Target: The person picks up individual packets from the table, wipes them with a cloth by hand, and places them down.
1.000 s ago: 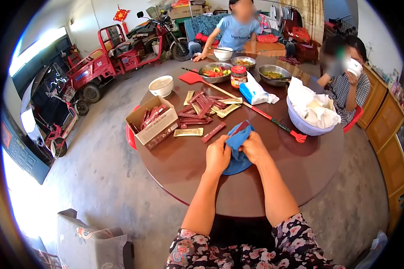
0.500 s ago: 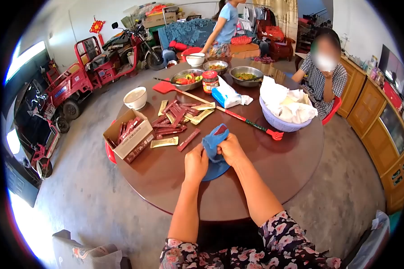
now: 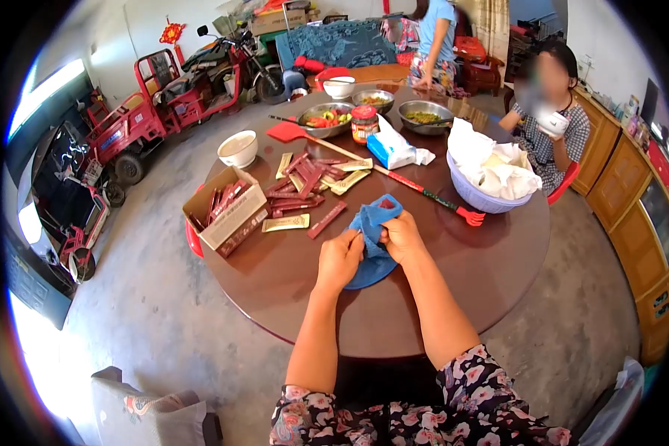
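Around your left: the open box (image 3: 234, 229) of sticks, loose packets (image 3: 299, 182) beside it
Around your right: the purple basket (image 3: 489, 195), holding white cloth
In the way: one dark red packet (image 3: 327, 220) just beyond your left hand (image 3: 340, 259); the long stick (image 3: 416, 186) crosses farther out
Cloth place: the blue cloth (image 3: 370, 223) is between your hands, its lower part on the surface (image 3: 461, 275)
Cloth direction: top away from you, long axis leaning right
Hands: your left hand and right hand (image 3: 403, 236) both grasp the cloth
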`<state>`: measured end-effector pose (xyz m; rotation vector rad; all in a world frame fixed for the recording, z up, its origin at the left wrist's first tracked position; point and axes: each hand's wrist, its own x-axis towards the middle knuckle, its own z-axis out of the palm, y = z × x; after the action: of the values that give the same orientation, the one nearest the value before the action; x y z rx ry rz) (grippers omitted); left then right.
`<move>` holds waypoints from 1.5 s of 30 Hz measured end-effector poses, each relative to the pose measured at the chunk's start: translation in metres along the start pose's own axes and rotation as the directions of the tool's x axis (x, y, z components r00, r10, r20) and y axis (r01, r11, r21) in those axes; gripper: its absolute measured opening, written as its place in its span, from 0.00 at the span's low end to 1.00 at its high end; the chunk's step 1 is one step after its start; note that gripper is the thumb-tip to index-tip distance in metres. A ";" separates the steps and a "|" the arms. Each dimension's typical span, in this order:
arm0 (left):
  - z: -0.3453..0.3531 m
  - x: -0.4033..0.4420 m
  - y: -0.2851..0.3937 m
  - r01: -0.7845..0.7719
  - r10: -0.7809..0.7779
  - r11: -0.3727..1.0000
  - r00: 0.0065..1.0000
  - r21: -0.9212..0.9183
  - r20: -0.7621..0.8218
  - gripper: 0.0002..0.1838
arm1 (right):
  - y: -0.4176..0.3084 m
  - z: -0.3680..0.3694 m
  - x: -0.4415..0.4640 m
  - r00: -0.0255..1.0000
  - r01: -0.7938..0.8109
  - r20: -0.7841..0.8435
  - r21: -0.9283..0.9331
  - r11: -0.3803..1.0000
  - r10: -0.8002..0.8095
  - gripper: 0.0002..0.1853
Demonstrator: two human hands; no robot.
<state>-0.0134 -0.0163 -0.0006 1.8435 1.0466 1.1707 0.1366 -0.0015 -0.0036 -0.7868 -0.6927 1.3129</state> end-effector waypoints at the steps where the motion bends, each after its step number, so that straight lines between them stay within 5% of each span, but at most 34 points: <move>1: 0.001 0.002 -0.002 -0.018 0.017 0.999 1.000 0.033 0.019 0.12 | -0.005 0.002 -0.002 0.999 0.016 -0.041 0.020 1.000 -0.015 0.06; 4: 0.002 0.005 0.000 -0.055 0.055 0.997 0.998 0.054 0.016 0.14 | -0.013 0.008 -0.005 0.983 -0.047 -0.173 0.073 0.996 0.059 0.05; 9: -0.004 0.006 -0.003 0.134 -0.137 0.979 0.990 -0.155 -0.011 0.14 | -0.004 0.010 -0.007 0.998 -0.056 -0.030 0.015 0.998 0.057 0.04; 12: -0.006 0.011 -0.007 0.130 -0.132 0.973 0.991 -0.191 0.004 0.14 | 0.005 0.016 -0.006 0.996 -0.035 0.078 -0.206 0.978 0.052 0.05; 19: 0.000 0.003 -0.004 0.121 -0.104 0.978 0.989 -0.171 0.105 0.14 | -0.006 0.001 -0.002 0.988 -0.015 -0.153 0.026 1.000 0.019 0.09; 22: -0.003 0.005 -0.007 0.133 -0.118 0.967 0.990 -0.216 0.082 0.13 | -0.007 0.009 -0.006 0.992 0.006 -0.123 0.031 0.999 -0.002 0.10; 24: -0.005 0.006 -0.007 0.118 -0.116 0.985 0.993 -0.128 0.022 0.13 | -0.004 0.012 -0.006 0.995 -0.019 -0.093 0.004 1.000 0.019 0.08; 26: -0.003 0.007 -0.007 0.101 -0.103 0.984 0.995 -0.146 -0.006 0.13 | 0.008 0.011 -0.005 0.995 0.007 0.099 -0.287 0.958 0.023 0.06; 30: -0.004 0.005 -0.008 0.107 -0.107 0.977 0.994 -0.183 0.010 0.14 | 0.004 0.017 -0.009 0.994 0.018 0.111 -0.131 0.991 -0.003 0.05; 37: 0.000 0.002 0.002 0.099 -0.091 0.989 0.993 -0.108 0.075 0.13 | -0.005 0.002 0.001 0.989 0.024 -0.149 0.055 0.998 -0.015 0.10; 41: -0.002 0.005 -0.008 0.123 -0.123 0.980 0.992 -0.155 0.010 0.16 | 0.000 0.011 -0.008 0.999 -0.009 -0.038 0.008 1.000 0.009 0.06; 43: -0.002 0.005 -0.007 0.111 -0.116 0.983 0.993 -0.148 -0.022 0.14 | 0.010 0.016 -0.006 0.992 0.018 0.127 -0.231 0.973 0.012 0.04; 45: -0.003 0.003 -0.017 0.086 -0.088 0.983 0.996 -0.164 -0.005 0.15 | 0.011 0.017 -0.005 0.996 0.028 0.094 -0.176 0.984 -0.011 0.03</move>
<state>-0.0193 -0.0056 -0.0135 1.6501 0.9968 1.1809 0.1160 -0.0037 -0.0026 -0.8642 -0.8990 1.2880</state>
